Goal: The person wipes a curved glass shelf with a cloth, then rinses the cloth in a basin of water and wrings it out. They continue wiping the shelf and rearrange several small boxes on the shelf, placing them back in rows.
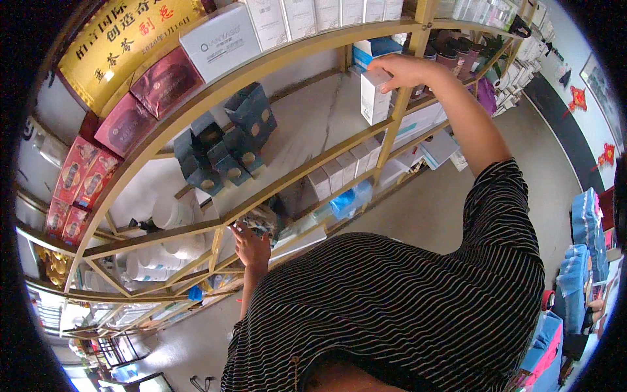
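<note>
My right hand (399,72) grips the top of a tall white carton (376,100) by the right upright of a gold-framed shelf. The carton appears to stand on the shelf board (313,117), close to its front rail. Behind it is a blue and white box (374,51), partly hidden by my fingers. My left hand (252,245) is at the front rail (294,177) near its left corner, fingertips close to the metal; whether they press on it I cannot tell. Several dark blue-green boxes (228,142) with round pale spots are grouped at the left of this board.
White cartons (338,171) line the shelf below, beside a blue plastic bag (350,198). Above are a grey-white box (220,41), dark red boxes (166,81) and a gold plaque bearing writing (132,44). White tubs (171,210) sit left. Blue-covered furniture (583,215) is far right.
</note>
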Tool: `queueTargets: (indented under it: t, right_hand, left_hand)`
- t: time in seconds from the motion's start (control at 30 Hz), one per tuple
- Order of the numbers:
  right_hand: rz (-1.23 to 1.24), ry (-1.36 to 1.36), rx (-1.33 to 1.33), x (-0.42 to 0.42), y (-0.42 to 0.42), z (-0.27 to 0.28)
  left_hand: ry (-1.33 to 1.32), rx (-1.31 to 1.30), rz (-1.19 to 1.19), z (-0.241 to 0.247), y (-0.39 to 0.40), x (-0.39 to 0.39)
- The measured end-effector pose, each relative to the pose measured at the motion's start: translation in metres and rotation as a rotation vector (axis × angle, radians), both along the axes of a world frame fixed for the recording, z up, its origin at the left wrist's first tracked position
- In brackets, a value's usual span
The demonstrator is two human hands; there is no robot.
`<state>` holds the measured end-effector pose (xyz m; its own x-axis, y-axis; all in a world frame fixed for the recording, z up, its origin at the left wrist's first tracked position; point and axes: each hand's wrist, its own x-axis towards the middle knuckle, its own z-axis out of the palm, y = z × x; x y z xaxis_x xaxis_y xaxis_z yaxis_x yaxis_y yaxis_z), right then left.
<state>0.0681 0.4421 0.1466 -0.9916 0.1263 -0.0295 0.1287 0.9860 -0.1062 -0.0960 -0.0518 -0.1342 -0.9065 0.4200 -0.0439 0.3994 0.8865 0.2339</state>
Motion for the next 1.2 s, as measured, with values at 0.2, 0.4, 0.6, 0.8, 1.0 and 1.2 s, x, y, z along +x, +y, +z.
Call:
queueTargets:
  t: [0.2, 0.4, 0.6, 0.8, 1.0, 1.2]
  right_hand:
    - [-0.035, 0.064, -0.064, 0.016, -0.003, 0.002]
    - [-0.026, 0.156, -0.124, 0.058, -0.058, 0.031]
    - [0.278, 0.308, -0.124, 0.065, -0.131, 0.056]
    - [0.479, 0.378, -0.065, 0.057, -0.203, 0.075]
    - [0.498, 0.302, -0.189, 0.044, -0.236, 0.070]
    - [0.267, 0.665, -0.112, 0.049, -0.165, 0.146]
  left_hand:
    - [-0.011, 0.021, -0.055, 0.015, -0.019, 0.017]
    - [-0.233, 0.190, -0.314, 0.073, -0.039, 0.031]
    - [-0.491, 0.412, -0.593, 0.175, -0.008, 0.053]
    - [-0.252, 0.852, -0.960, 0.217, 0.045, 0.079]
    - [-0.641, 1.026, -0.781, 0.215, 0.053, 0.095]
    - [-0.586, 1.065, -0.700, 0.203, 0.036, 0.084]
